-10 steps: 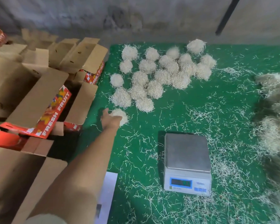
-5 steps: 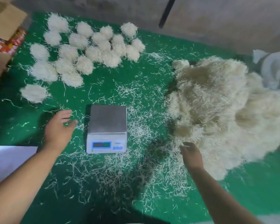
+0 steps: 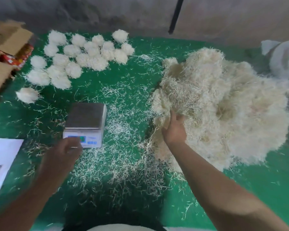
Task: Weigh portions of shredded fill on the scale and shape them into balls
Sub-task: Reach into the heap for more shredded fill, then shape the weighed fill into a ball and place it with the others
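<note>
A: Left to right, risks first. Open brown cardboard cartons with red printed panels sit off the left edge of the green felt-covered table. A stray finished ball lies apart from the cluster of white fluffy fill balls, near that edge; it could be knocked off if the left arm swings back.

B: Left hand?

A: Left hand is blurred, held over the front panel of the small white digital scale with bare steel platform. Fingers seem loosely curled with nothing held, though that can't be confirmed. The display could be bumped, or a button pressed, and the zero upset before anything is loaded.

B: Fill?

A: Nothing is on the platform yet. The big cream heap of shredded fill lies on the right of the table. Right hand is pushed into its near-left flank, fingers curled into the strands. Strands tangle, so too large a clump is likely to be dragged out and more litter trailed across the table. Loose shreds already lie around the scale; any caught under the platform could skew readings.

B: Readable text?

A: None legible. Carton print is blurred, scale display and badge are too smeared, and the white sheet of paper at lower left shows only a faint mark.
</note>
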Demonstrator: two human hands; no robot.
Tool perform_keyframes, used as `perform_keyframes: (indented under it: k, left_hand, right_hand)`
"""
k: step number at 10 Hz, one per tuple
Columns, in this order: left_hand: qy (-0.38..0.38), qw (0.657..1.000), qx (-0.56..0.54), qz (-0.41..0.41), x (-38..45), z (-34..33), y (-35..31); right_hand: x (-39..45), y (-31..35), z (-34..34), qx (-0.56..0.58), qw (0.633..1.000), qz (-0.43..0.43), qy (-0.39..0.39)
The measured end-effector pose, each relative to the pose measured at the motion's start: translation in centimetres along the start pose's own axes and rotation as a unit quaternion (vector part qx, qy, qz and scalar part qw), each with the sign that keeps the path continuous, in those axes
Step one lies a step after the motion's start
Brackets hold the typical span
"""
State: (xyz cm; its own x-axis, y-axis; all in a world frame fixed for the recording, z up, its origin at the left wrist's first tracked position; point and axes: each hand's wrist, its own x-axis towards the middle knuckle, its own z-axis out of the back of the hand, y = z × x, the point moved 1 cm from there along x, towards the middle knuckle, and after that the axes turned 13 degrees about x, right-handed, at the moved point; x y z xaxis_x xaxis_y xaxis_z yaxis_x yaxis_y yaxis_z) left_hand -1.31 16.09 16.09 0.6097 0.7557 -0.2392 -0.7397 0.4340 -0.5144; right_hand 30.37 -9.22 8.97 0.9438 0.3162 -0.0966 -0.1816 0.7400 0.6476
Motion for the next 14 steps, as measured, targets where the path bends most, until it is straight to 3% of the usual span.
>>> perform_keyframes:
  k: [2, 3, 4, 5, 6, 7, 8, 9, 10, 11, 12, 13, 14]
  left_hand:
    - [-0.012, 1.000, -0.004, -0.017, -5.6, -0.8, -3.8]
    - [-0.004, 1.000, -0.007, 0.004, -6.6, -0.8, -4.1]
    - [0.021, 0.999, -0.038, 0.029, -6.8, -1.1, -3.9]
    - [0.109, 0.987, -0.114, 0.028, -7.0, -1.4, -5.2]
    - [0.164, 0.967, -0.193, 0.032, -7.0, -1.0, -6.7]
    - [0.215, 0.921, -0.317, 0.078, -7.2, -0.3, -8.1]
    - [0.191, 0.866, -0.441, 0.141, -6.7, 0.8, -9.0]
    - [0.252, 0.752, -0.573, 0.208, -6.0, 2.5, -9.5]
    - [0.217, 0.850, -0.444, 0.185, -6.2, 3.5, -8.9]
    - [0.219, 0.855, -0.448, 0.145, -6.6, 4.3, -8.1]
    - [0.200, 0.866, -0.429, 0.162, -6.2, 5.0, -6.1]
    - [0.156, 0.879, -0.413, 0.182, -5.0, 5.6, -4.0]
    - [0.094, 0.847, -0.479, 0.212, -4.1, 7.4, -1.5]
  right_hand:
    - [2.1, -0.5, -0.9, -0.118, 0.980, -0.011, 0.159]
    - [1.9, -0.1, -0.8, -0.138, 0.974, 0.010, 0.178]
    - [0.6, 1.5, -0.1, -0.063, 0.980, 0.045, 0.185]
    - [-2.0, 4.7, 1.3, 0.105, 0.973, 0.054, 0.200]
    - [-5.6, 8.4, 2.8, 0.273, 0.928, -0.004, 0.254]
    - [-9.1, 11.3, 4.1, 0.423, 0.830, -0.063, 0.359]
    - [-12.2, 13.3, 4.5, 0.506, 0.759, -0.099, 0.397]
    - [-14.5, 15.5, 4.0, 0.468, 0.785, -0.096, 0.394]
    - [-16.9, 17.6, 2.9, 0.351, 0.872, -0.011, 0.341]
    - [-18.9, 19.0, 1.2, 0.274, 0.906, 0.062, 0.315]
    - [-19.9, 20.1, 0.3, 0.268, 0.912, 0.048, 0.306]
    - [-20.5, 20.7, 0.2, 0.419, 0.854, -0.002, 0.309]
    - [-21.1, 20.7, -0.2, 0.518, 0.815, -0.068, 0.251]
